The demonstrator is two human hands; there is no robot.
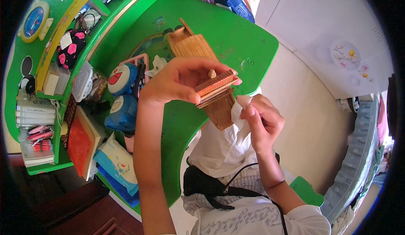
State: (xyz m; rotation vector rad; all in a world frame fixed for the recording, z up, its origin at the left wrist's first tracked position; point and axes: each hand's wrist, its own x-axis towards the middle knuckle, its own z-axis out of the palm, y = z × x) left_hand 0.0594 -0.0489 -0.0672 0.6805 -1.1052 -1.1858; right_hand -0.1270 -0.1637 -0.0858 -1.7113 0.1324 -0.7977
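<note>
Gripped between the thumb and curled fingers of my left hand (171,81), a wooden piece (216,84) is held up above a green table (179,133). Its ridged, reddish-brown edge faces me over thinner layers of wood, and a small rounded knob (212,73) shows just beyond that edge. The fingers of my right hand (265,123), pinched together, hold a crumpled white tissue (239,119), which hangs just beside the wood. Beyond my left hand, a slatted wooden body (192,47) slants across the table with a hollow at its far end; more slatted wood (221,113) shows below my grip, though I cannot tell whether the two are joined. To my left, two round blue-and-white figures (122,78) stand near a pink tray (146,59), with a piece of crumpled white material (157,65) at its right side. Nearer to me, a white-and-blue soft packet (120,161) rests beside a red board (80,144). On the green shelf (93,40) at far left sits a black pouch (67,51) patterned with pink flowers.
</note>
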